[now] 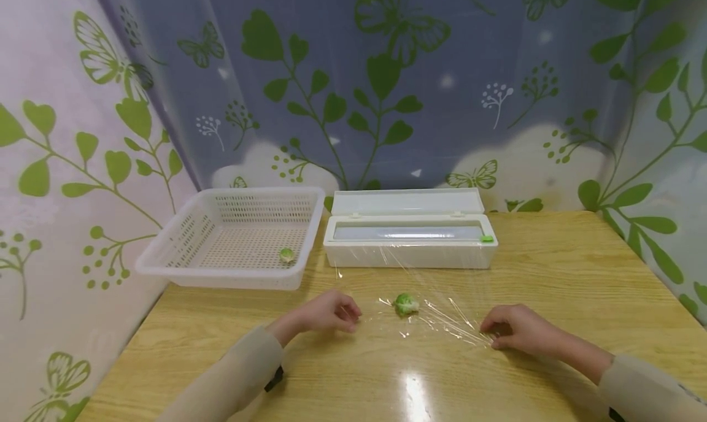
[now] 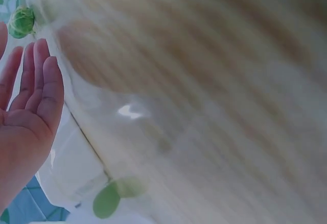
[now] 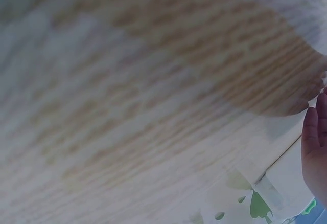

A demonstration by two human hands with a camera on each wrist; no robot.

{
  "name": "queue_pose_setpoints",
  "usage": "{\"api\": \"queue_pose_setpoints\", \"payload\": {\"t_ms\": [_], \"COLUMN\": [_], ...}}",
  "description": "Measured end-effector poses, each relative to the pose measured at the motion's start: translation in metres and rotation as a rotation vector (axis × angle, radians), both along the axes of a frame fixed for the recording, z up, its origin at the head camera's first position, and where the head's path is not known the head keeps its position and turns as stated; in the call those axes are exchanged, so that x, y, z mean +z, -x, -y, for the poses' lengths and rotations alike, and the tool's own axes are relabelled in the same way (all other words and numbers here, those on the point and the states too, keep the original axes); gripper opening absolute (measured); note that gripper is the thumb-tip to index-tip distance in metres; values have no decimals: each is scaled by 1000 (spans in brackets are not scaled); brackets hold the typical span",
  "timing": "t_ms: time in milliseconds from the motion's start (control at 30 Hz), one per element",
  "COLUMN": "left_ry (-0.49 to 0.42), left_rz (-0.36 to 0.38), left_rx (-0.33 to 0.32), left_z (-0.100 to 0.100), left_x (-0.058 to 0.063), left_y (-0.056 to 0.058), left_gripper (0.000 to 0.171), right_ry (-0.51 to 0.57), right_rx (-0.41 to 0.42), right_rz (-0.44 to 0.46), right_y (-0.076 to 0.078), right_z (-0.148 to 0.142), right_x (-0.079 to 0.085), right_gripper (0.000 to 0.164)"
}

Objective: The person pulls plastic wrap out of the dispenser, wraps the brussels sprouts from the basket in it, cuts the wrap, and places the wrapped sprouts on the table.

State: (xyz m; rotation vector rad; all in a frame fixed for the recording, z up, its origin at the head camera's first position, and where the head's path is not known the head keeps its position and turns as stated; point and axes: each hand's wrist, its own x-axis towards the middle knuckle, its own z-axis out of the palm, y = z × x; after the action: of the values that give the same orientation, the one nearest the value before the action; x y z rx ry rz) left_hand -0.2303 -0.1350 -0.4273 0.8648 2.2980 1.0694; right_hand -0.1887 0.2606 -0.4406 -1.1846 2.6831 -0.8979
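A green Brussels sprout (image 1: 405, 304) sits amid a stretch of clear cling film (image 1: 450, 321) that runs from the white cling film dispenser (image 1: 409, 256) toward the front of the table. My right hand (image 1: 521, 330) pinches the film's front right corner, and creases run from the fingertips toward the sprout. To the left of the sprout, my left hand (image 1: 329, 313) hovers by the film's left edge with loosely bent fingers and nothing visible in them. In the left wrist view, its fingers (image 2: 46, 86) look fairly straight, just below the sprout (image 2: 22, 22).
The dispenser's lid (image 1: 409, 202) stands raised at the back, and a green slider (image 1: 486, 238) sits at its right end. A white perforated basket (image 1: 221, 278) at the back left holds another sprout (image 1: 286, 255). Patterned cloth (image 1: 331, 134) hangs behind the wooden table (image 1: 580, 275).
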Motion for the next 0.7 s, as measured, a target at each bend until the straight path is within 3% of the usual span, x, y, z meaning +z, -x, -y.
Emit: {"api": "queue_pose_setpoints", "payload": {"t_ms": [333, 533, 700], "left_ry": [61, 113, 120], "left_rz": [-3, 8, -11], "left_rx": [-5, 4, -22], "left_z": [14, 17, 19], "left_x": [1, 0, -2], "left_y": [-10, -12, -13], "left_gripper": [24, 25, 26], "right_ry": [24, 64, 75], "right_rx": [21, 81, 95], "right_rz": [-19, -79, -77], "right_y": [1, 1, 1], "right_z": [-1, -2, -4], "right_x": [-2, -6, -5], "right_gripper": [18, 13, 19]}}
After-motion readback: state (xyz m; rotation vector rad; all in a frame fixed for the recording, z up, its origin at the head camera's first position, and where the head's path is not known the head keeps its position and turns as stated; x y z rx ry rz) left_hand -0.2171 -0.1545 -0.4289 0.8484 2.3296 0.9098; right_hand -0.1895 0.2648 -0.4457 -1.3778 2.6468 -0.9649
